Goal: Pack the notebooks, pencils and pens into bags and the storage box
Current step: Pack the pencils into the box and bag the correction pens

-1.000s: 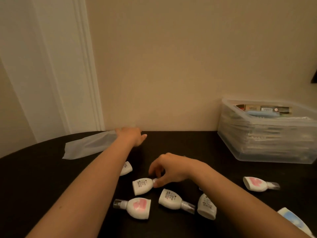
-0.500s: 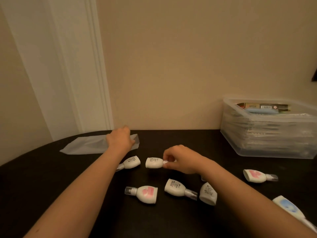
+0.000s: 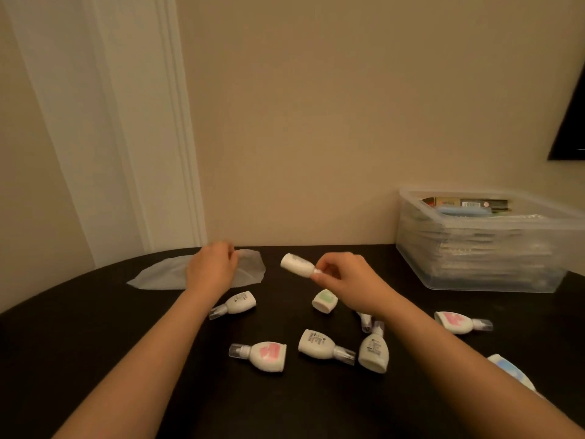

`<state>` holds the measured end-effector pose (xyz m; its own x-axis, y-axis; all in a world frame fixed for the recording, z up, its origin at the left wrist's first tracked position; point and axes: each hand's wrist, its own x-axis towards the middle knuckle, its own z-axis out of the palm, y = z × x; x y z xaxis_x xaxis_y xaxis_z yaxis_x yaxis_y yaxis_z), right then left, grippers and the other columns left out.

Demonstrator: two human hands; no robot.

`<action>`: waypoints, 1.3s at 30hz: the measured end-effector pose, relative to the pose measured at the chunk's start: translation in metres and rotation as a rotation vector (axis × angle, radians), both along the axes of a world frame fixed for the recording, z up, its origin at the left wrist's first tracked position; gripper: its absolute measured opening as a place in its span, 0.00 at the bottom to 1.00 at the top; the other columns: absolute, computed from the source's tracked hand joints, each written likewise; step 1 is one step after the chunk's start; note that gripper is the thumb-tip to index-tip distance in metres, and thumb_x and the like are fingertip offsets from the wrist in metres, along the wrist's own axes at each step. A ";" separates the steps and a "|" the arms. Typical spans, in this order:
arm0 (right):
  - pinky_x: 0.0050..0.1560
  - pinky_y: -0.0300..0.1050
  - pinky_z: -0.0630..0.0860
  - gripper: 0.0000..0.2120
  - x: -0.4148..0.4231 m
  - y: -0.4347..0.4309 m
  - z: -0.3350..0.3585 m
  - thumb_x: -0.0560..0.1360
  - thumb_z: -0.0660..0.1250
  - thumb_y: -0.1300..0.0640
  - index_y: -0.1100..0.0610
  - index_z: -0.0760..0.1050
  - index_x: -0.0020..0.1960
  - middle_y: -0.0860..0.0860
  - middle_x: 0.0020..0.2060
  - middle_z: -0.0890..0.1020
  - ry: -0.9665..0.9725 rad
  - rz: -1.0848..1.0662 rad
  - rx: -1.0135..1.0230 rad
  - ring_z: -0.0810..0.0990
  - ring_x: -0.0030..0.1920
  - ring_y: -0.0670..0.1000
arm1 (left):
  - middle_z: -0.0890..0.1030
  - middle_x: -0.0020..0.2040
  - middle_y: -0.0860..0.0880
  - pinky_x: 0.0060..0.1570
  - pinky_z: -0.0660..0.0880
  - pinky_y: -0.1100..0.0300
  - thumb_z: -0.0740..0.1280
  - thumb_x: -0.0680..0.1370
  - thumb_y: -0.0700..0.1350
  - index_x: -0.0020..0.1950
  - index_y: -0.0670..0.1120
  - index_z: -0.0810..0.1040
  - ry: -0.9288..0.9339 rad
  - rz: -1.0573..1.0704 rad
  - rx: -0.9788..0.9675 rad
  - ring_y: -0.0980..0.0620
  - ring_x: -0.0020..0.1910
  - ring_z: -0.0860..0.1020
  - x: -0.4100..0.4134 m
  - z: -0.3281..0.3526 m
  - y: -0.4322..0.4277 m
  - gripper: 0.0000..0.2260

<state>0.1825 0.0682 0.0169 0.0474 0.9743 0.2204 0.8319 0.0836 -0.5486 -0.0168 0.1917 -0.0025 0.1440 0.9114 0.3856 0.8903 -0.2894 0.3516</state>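
Observation:
My right hand pinches a small white bottle-shaped item by its clear cap and holds it above the black table, pointing left. My left hand grips the mouth of a translucent plastic bag lying flat at the back left. Several more white items lie loose on the table: one below the left hand, a green-labelled one, a pink-labelled one, and others near my right forearm. A clear storage box stands at the back right, filled with stacked packets.
A beige wall runs close behind the table, with white door trim at the left. Another pink-labelled item and a blue-labelled one lie at the right. A dark object hangs on the wall at the upper right.
My right hand has lifted the white item off the table and carried it up toward the bag. My left hand has pulled the bag's mouth rightward and curled its fingers on it.

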 end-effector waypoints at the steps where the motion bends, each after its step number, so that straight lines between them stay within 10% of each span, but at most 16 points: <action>1: 0.45 0.43 0.77 0.07 -0.004 -0.004 0.002 0.78 0.64 0.51 0.52 0.77 0.52 0.50 0.43 0.79 0.044 -0.005 0.035 0.78 0.42 0.47 | 0.76 0.41 0.50 0.38 0.72 0.59 0.60 0.80 0.49 0.49 0.48 0.75 -0.042 -0.019 0.030 0.53 0.39 0.75 -0.004 0.001 -0.011 0.07; 11: 0.32 0.38 0.72 0.10 -0.072 -0.016 0.014 0.76 0.66 0.53 0.59 0.81 0.48 0.53 0.36 0.80 0.021 0.005 -0.043 0.74 0.31 0.46 | 0.75 0.42 0.52 0.41 0.72 0.59 0.60 0.80 0.48 0.48 0.50 0.72 -0.156 -0.192 0.113 0.55 0.41 0.74 -0.019 0.024 -0.090 0.04; 18: 0.48 0.56 0.79 0.10 -0.103 0.005 0.015 0.76 0.63 0.61 0.66 0.80 0.49 0.61 0.44 0.82 0.146 -0.072 0.048 0.81 0.46 0.59 | 0.75 0.38 0.49 0.41 0.72 0.54 0.61 0.80 0.45 0.45 0.44 0.74 -0.264 -0.304 0.120 0.50 0.40 0.74 -0.023 0.036 -0.086 0.07; 24: 0.48 0.38 0.78 0.12 -0.098 0.000 0.013 0.78 0.60 0.63 0.57 0.78 0.57 0.51 0.45 0.82 0.485 0.056 0.144 0.81 0.44 0.45 | 0.73 0.36 0.51 0.33 0.66 0.64 0.60 0.80 0.45 0.44 0.46 0.72 -0.338 -0.234 0.133 0.56 0.35 0.72 -0.039 0.035 -0.074 0.07; 32: 0.57 0.46 0.76 0.15 -0.090 -0.007 -0.003 0.75 0.68 0.51 0.56 0.76 0.58 0.51 0.55 0.80 -0.250 0.170 -0.428 0.78 0.54 0.50 | 0.78 0.38 0.46 0.40 0.77 0.55 0.63 0.79 0.47 0.44 0.46 0.73 -0.377 -0.214 -0.046 0.50 0.36 0.77 -0.055 0.038 -0.064 0.06; 39: 0.55 0.47 0.75 0.13 -0.105 -0.005 -0.017 0.76 0.67 0.55 0.55 0.74 0.60 0.54 0.55 0.77 -0.447 0.233 -0.426 0.76 0.54 0.53 | 0.75 0.36 0.50 0.37 0.69 0.61 0.67 0.76 0.49 0.40 0.48 0.72 -0.174 -0.312 -0.173 0.54 0.35 0.72 -0.053 0.040 -0.074 0.08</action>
